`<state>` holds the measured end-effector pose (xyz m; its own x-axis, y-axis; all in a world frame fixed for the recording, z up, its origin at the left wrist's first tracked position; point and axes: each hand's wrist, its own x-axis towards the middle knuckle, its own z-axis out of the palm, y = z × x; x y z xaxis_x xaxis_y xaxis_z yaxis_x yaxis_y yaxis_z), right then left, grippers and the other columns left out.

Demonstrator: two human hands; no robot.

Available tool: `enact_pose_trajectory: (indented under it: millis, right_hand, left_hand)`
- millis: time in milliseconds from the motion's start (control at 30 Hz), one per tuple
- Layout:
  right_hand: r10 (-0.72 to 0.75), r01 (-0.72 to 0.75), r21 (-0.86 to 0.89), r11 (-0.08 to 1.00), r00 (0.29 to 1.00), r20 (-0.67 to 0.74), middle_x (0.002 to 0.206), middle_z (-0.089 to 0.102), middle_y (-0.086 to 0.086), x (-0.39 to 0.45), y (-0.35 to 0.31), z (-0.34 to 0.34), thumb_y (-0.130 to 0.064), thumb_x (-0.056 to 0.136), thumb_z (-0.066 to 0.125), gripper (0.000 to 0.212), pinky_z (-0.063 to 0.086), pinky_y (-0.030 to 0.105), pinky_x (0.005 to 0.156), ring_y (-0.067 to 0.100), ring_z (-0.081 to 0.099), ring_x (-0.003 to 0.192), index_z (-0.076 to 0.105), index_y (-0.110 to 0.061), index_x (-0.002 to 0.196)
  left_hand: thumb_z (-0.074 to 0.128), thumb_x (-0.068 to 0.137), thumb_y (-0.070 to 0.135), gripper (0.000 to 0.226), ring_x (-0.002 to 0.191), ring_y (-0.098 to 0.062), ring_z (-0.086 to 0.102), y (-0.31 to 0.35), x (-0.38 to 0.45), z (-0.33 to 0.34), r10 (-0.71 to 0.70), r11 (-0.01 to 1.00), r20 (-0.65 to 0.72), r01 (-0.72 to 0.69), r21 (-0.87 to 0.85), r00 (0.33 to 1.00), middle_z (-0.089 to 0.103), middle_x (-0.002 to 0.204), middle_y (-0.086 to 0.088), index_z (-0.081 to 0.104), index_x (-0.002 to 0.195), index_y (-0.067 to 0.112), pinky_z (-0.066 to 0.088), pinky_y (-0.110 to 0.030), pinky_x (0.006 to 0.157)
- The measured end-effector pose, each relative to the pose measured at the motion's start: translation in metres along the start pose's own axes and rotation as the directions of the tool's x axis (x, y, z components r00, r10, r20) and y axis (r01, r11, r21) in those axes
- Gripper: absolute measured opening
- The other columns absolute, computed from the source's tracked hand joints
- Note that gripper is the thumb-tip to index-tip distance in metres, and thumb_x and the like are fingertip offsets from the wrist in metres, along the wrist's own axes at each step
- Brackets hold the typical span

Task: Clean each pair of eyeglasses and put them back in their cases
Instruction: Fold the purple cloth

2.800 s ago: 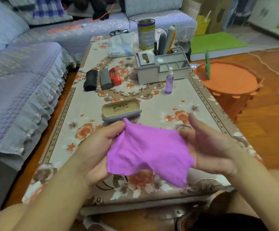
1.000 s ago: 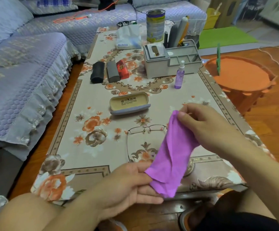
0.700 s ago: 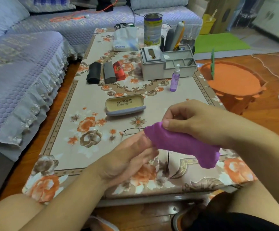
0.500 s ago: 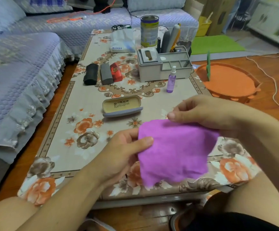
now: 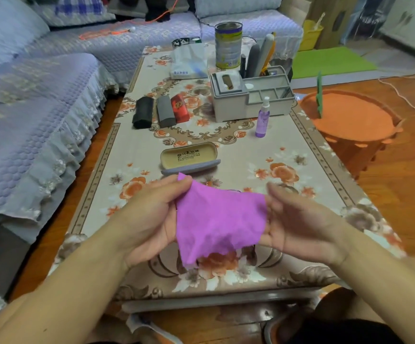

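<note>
Purple cleaning cloth (image 5: 218, 222) held spread between both hands above the near end of the counter (image 5: 308, 150). Left hand (image 5: 151, 219) pinching its upper left corner between thumb and fingertips; right hand (image 5: 298, 224) at the cloth's right edge, fingers loosely extended and blurred, so cannot tell whether truly pinching or only supporting. Likely light, limp and soft, draping wherever unsupported; best taken by corners or doubled over a fingertip for wiping. Eyeglasses mostly hidden behind the cloth, only a thin dark line of frame (image 5: 233, 190) showing just past its upper edge, lying on the counter. Probably light, thin and fragile at the hinges, with smudge-prone lenses; safer lifted by the bridge or a temple than by the glass. Open eyeglass case (image 5: 189, 158) just beyond the hands, lid up, mouth toward the person, ready to receive. Further back, three closed cases in a row: black case (image 5: 143, 115), grey case (image 5: 165, 114), red case (image 5: 180, 110). Purple spray bottle (image 5: 263, 119) upright to the right, just in front of the grey desk organiser (image 5: 238, 105); tall and narrow, apt to tip if brushed. Bare floral cover between open case and spray bottle offering room for setting things down. Near counter edge close under the wrists, with a drop to the floor. Sofa (image 5: 40, 125) near on the left, orange stool (image 5: 350, 115) near on the right.
</note>
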<state>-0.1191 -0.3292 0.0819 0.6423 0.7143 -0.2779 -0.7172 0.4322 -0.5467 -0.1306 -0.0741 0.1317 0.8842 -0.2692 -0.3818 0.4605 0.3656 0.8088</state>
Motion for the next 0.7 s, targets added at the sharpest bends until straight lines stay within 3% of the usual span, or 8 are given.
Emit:
enact_pose_trajectory:
  millis: [100, 167, 233, 300, 367, 500, 633, 700]
  right_hand:
    - [0.003, -0.024, -0.199, 0.98, 0.995, -0.102, 0.135, 0.059, 0.029, -0.006, 0.002, 0.006, -0.001, 0.087, 0.07, 0.051, 0.058, 0.04, 0.094, 0.036, 0.067, 0.114, 0.055, 0.009, 0.135]
    - [-0.068, -0.011, -0.413, 0.91, 0.982, -0.176, 0.119, 0.068, 0.029, -0.012, -0.003, 0.013, 0.005, 0.092, 0.061, 0.031, 0.061, 0.037, 0.082, 0.033, 0.073, 0.097, 0.07, 0.002, 0.121]
    - [-0.267, 0.078, -0.635, 0.769, 0.941, -0.208, 0.099, 0.074, 0.026, -0.02, -0.011, 0.021, 0.001, 0.093, 0.057, 0.025, 0.061, 0.036, 0.07, 0.031, 0.074, 0.079, 0.076, -0.006, 0.108]
    - [-0.476, 0.237, -0.754, 0.613, 0.872, -0.114, 0.087, 0.073, 0.028, -0.024, -0.019, 0.03, -0.003, 0.093, 0.056, 0.026, 0.06, 0.037, 0.062, 0.035, 0.071, 0.069, 0.077, -0.012, 0.106]
    - [-0.547, 0.359, -0.721, 0.592, 0.836, -0.034, 0.077, 0.069, 0.029, -0.022, -0.022, 0.029, -0.002, 0.091, 0.054, 0.03, 0.058, 0.036, 0.057, 0.035, 0.07, 0.06, 0.079, -0.014, 0.099]
    - [-0.603, 0.353, -0.746, 0.565, 0.793, -0.082, 0.071, 0.069, 0.017, -0.01, -0.025, 0.011, 0.016, 0.097, 0.039, 0.04, 0.055, 0.029, 0.06, 0.03, 0.07, 0.061, 0.072, -0.004, 0.087]
    - [-0.66, 0.29, -0.853, 0.433, 0.747, -0.081, 0.079, 0.062, 0.005, -0.003, -0.03, -0.006, -0.003, 0.102, 0.05, 0.031, 0.047, 0.039, 0.076, 0.023, 0.06, 0.074, 0.072, -0.026, 0.104]
    - [-0.603, 0.238, -0.864, 0.444, 0.792, -0.092, 0.102, 0.07, -0.003, 0.002, -0.03, -0.006, -0.026, 0.094, 0.063, 0.02, 0.048, 0.045, 0.096, 0.017, 0.065, 0.097, 0.072, -0.035, 0.109]
  left_hand:
    - [0.05, 0.1, 0.001, 0.023, 0.089, -0.029, 0.072, -0.002, 0.001, -0.009, -0.001, 0.999, -0.043, 0.003, 0.051, 0.999, 0.07, 0.103, -0.026, 0.058, 0.119, -0.01, 0.062, -0.039, 0.08]
    - [0.049, 0.097, -0.006, 0.03, 0.089, -0.03, 0.073, -0.002, -0.003, -0.015, 0.001, 0.994, -0.047, 0.004, 0.108, 0.999, 0.071, 0.106, -0.027, 0.056, 0.126, -0.008, 0.063, -0.039, 0.075]
    - [0.051, 0.097, -0.005, 0.029, 0.087, -0.027, 0.074, 0.002, -0.008, -0.017, 0.068, 0.976, 0.003, -0.067, 0.205, 0.998, 0.074, 0.103, -0.021, 0.061, 0.123, 0.004, 0.064, -0.037, 0.068]
    - [0.056, 0.092, -0.001, 0.033, 0.086, -0.023, 0.073, 0.007, -0.007, -0.017, 0.213, 0.921, 0.057, -0.22, 0.323, 0.975, 0.076, 0.099, -0.01, 0.072, 0.111, 0.021, 0.061, -0.032, 0.067]
    - [0.059, 0.089, -0.004, 0.04, 0.097, -0.024, 0.074, 0.008, -0.002, -0.021, 0.343, 0.834, 0.046, -0.327, 0.444, 0.938, 0.078, 0.102, -0.004, 0.08, 0.094, 0.029, 0.06, -0.028, 0.074]
    - [0.061, 0.087, -0.005, 0.039, 0.114, -0.024, 0.07, 0.009, -0.002, -0.019, 0.375, 0.745, 0.12, -0.376, 0.55, 0.919, 0.078, 0.112, -0.003, 0.081, 0.073, 0.026, 0.06, -0.035, 0.087]
    - [0.053, 0.091, -0.017, 0.056, 0.119, -0.023, 0.068, 0.017, -0.006, -0.021, 0.345, 0.716, 0.181, -0.383, 0.583, 0.921, 0.077, 0.116, -0.002, 0.08, 0.072, 0.029, 0.055, -0.048, 0.094]
    - [0.049, 0.092, -0.021, 0.063, 0.118, -0.022, 0.068, 0.023, -0.008, -0.018, 0.339, 0.694, 0.229, -0.407, 0.594, 0.913, 0.077, 0.114, -0.002, 0.08, 0.071, 0.03, 0.056, -0.041, 0.087]
